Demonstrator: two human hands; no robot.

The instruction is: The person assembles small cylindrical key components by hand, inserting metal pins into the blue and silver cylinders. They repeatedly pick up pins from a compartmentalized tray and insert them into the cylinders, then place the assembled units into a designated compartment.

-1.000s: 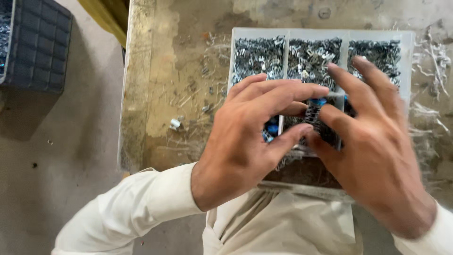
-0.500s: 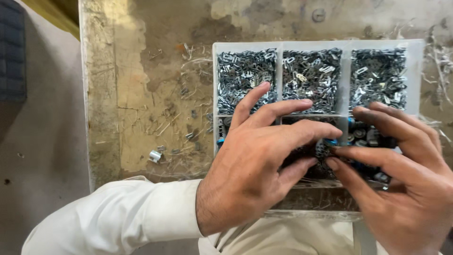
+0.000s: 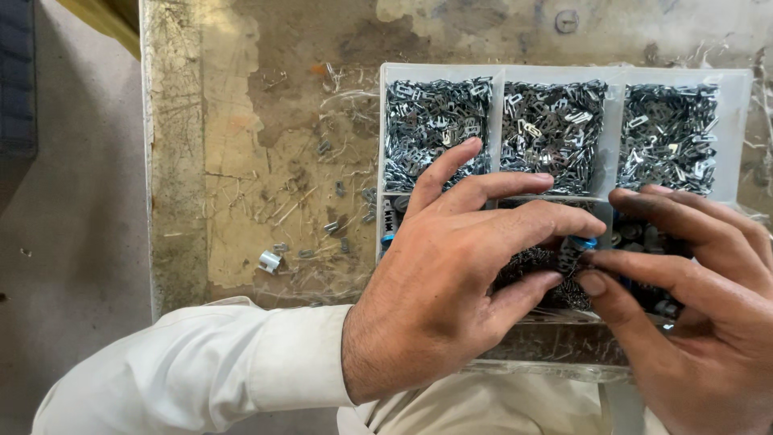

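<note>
A white plastic sorting box [image 3: 382,129] lies on a worn workbench. Its three far compartments hold several small silvery metal clips [image 3: 555,129]. The near compartment holds dark round parts with blue ends. My left hand [image 3: 459,274] reaches over the near compartment, its fingers pinching a small dark cylindrical part with a blue cap [image 3: 576,248]. My right hand [image 3: 692,298] meets it from the right, thumb and forefinger on the same part. Both hands hide most of the near compartment.
The stained workbench top [image 3: 241,161] is littered with metal shavings, loose clips and a small silver piece [image 3: 269,261]. Its left edge drops to a grey floor [image 3: 72,242]. A dark crate [image 3: 16,72] sits at the far left. White sleeves cover my forearms.
The view has shifted, so the box now sits further right and lower in frame. My hands have stayed together over the near compartment, still pinching the small part.
</note>
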